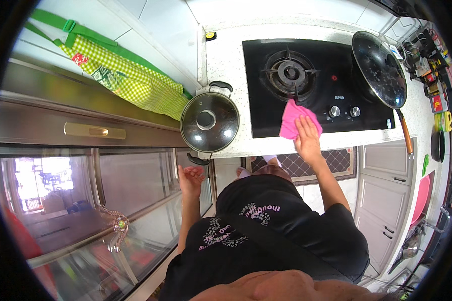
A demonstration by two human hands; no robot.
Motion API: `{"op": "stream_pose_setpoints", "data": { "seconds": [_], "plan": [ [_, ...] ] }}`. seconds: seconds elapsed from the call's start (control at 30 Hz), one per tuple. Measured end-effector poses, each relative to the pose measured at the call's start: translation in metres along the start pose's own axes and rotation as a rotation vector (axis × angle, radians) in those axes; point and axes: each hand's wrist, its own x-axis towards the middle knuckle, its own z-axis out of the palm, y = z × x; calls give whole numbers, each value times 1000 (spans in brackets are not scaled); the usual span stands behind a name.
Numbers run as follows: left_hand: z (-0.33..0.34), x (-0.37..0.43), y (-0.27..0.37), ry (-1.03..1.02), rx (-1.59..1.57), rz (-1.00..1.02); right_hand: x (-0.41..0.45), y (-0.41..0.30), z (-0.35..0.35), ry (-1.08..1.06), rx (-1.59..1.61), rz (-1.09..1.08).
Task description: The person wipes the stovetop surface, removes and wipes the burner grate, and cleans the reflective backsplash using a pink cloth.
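Under the palm and fingers of my right hand [308, 141] lies a pink cleaning cloth [292, 120], spread over the front edge of a black glass gas cooktop [265, 118]. Its upper corner reaches the left burner's pan support [292, 71]. Two metal control knobs [335, 111] sit just right of the cloth. My left hand [191, 180] hangs below the counter edge, holding nothing, fingers apart and slightly curled. Nearest to it is the lower black handle of a lidded pot [211, 131], which stands at the counter's left end.
A wok with a glass lid [380, 69] covers the right side of the cooktop; its wooden handle [406, 137] juts past the front edge. A green checked apron [128, 79] hangs at the left above a glass-fronted cabinet [135, 177]. Bottles and packages [437, 79] crowd the far right.
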Motion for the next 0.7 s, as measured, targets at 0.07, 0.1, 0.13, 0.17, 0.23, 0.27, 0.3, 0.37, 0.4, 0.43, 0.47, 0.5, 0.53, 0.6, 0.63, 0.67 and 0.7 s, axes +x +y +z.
{"op": "stream_pose_setpoints", "data": {
  "seconds": [0.07,0.1,0.13,0.17,0.23,0.27,0.3,0.37,0.4,0.43,0.47,0.5,0.53,0.6,0.63,0.67,0.7],
  "plan": [
    [-5,-1,-8,-32,55,-3,-5,-8,9,41,-24,63],
    [-6,-1,-12,-65,114,-5,-7,-14,10,83,-46,129],
    [-1,-3,-17,-53,179,-6,-3,-25,12,83,-68,157],
    [2,-7,-20,-63,186,-14,3,-37,13,63,-81,147],
    [11,-17,-25,-169,486,-59,12,-56,26,-50,-60,59],
    [26,-27,-24,-219,541,-74,17,-65,34,-102,-45,6],
    [31,-29,-26,-229,542,-81,22,-75,42,-154,-28,-51],
    [43,-29,-33,-400,700,-145,34,-87,58,-181,30,-179],
    [54,-33,-32,-452,758,-138,45,-91,56,-195,76,-216],
    [68,-38,-29,-456,764,-133,55,-93,52,-204,129,-252],
    [83,-43,-27,-523,824,-95,60,-88,55,-192,131,-271],
    [95,-44,-26,-584,887,-52,62,-82,58,-181,138,-271],
    [105,-43,-29,-562,906,-52,63,-76,61,-165,161,-302],
    [132,-44,-27,-565,924,-6,65,-64,56,-179,183,-350],
    [148,-43,-29,-579,935,26,64,-53,52,-178,184,-358],
    [162,-38,-31,-607,962,31,64,-41,47,-170,167,-352],
    [180,-35,-34,-599,957,33,63,-26,42,-165,151,-346]
  ]
}}
